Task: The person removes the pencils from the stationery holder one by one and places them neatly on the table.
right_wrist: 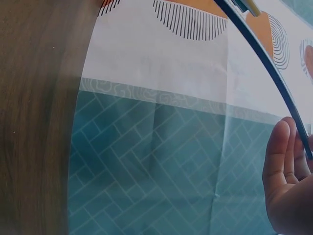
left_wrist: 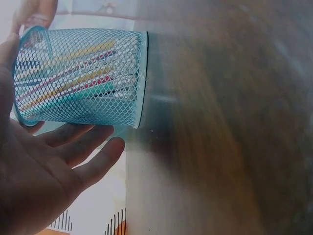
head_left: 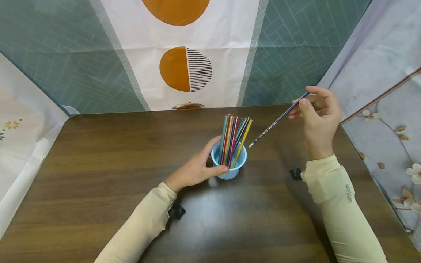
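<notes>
My left hand point(head_left: 193, 170) grips a light blue mesh pencil cup point(head_left: 229, 175), its thumb at the near side and the other fingers round the left and back. Upright on the table, the cup holds several coloured pencils point(head_left: 226, 140) leaning together; through the mesh in the left wrist view, yellow, red and green ones point(left_wrist: 100, 89) show. Up to the right, my right hand point(head_left: 320, 118) pinches a slim dark blue pencil point(head_left: 275, 123) near its upper end, between thumb and fingers. That pencil slants down to the left, its lower end just right of the cup's rim.
The brown wooden table point(head_left: 115, 164) reaches back to a green and white patterned cloth point(head_left: 227, 73). A floral cloth point(head_left: 388, 128) hangs along the right side and a pale cloth point(head_left: 29, 128) along the left. A dark strap piece point(head_left: 177, 212) sits by the left sleeve.
</notes>
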The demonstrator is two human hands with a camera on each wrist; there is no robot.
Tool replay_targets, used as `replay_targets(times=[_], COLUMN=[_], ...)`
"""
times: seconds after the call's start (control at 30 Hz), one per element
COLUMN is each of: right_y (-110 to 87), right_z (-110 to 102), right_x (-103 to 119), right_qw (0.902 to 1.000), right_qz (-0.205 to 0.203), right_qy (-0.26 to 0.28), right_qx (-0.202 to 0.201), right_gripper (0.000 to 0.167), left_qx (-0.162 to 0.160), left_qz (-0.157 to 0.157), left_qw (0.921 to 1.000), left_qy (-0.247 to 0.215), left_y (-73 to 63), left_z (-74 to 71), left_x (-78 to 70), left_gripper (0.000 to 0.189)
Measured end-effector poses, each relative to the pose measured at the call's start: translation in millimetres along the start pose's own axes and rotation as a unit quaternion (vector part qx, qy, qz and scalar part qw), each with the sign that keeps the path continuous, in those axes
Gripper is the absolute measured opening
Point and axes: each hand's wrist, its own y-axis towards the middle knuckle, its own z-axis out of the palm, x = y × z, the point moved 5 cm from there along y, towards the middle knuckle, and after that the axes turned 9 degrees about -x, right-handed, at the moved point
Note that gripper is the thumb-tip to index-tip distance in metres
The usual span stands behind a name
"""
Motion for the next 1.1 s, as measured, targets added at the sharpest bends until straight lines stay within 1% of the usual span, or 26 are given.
replay_targets(times=[0.17, 0.27, 0.4, 0.63, 0.73, 0.8, 0.9, 1.03, 1.1], right_y=[-0.6, -0.7, -1.5, -4.2, -5.6, -7.0, -9.4, -12.4, -13.8], right_z=[-0.4, -0.6, 0.3, -0.9, -3.1, -3.7, -3.8, -4.1, -5.2], right_x=[-4.9, -7.4, -11.6, -22.0, -29.8, -35.4, -43.0, -51.4, -56.0], right_qw=[0.9998, 0.9996, 0.9986, 0.9934, 0.9893, 0.9848, 0.975, 0.9566, 0.9443], right_qz=[0.016, 0.014, 0.023, 0.062, 0.091, 0.109, 0.13, 0.153, 0.165], right_qy=[-0.004, -0.016, -0.036, -0.082, -0.093, -0.107, -0.141, -0.195, -0.228], right_qx=[0.011, 0.019, 0.031, 0.052, 0.065, 0.081, 0.113, 0.154, 0.17], right_gripper=[0.026, 0.027, 0.027, 0.025, 0.024, 0.023, 0.024, 0.024, 0.024], left_qx=[-0.002, 0.0, -0.003, -0.013, -0.018, -0.021, -0.021, -0.017, -0.015], left_qz=[-0.009, -0.018, -0.019, -0.007, 0.001, 0.003, 0.0, -0.009, -0.011], left_qw=[0.9998, 0.9994, 0.9989, 0.9984, 0.9986, 0.9986, 0.9984, 0.9982, 0.9982], left_qy=[0.015, 0.03, 0.042, 0.055, 0.051, 0.048, 0.053, 0.057, 0.056], left_y=[0.4, 0.6, 1.4, 1.3, 1.3, 1.1, 0.7, 0.0, -0.2], left_z=[0.2, -0.5, -3.9, -9.8, -10.7, -11.1, -11.4, -10.9, -10.1], left_x=[-1.1, -0.9, -2.5, -3.7, -3.5, -2.9, -1.2, 0.6, 1.0], left_gripper=[0.085, 0.086, 0.085, 0.084, 0.084, 0.083, 0.083, 0.083, 0.082])
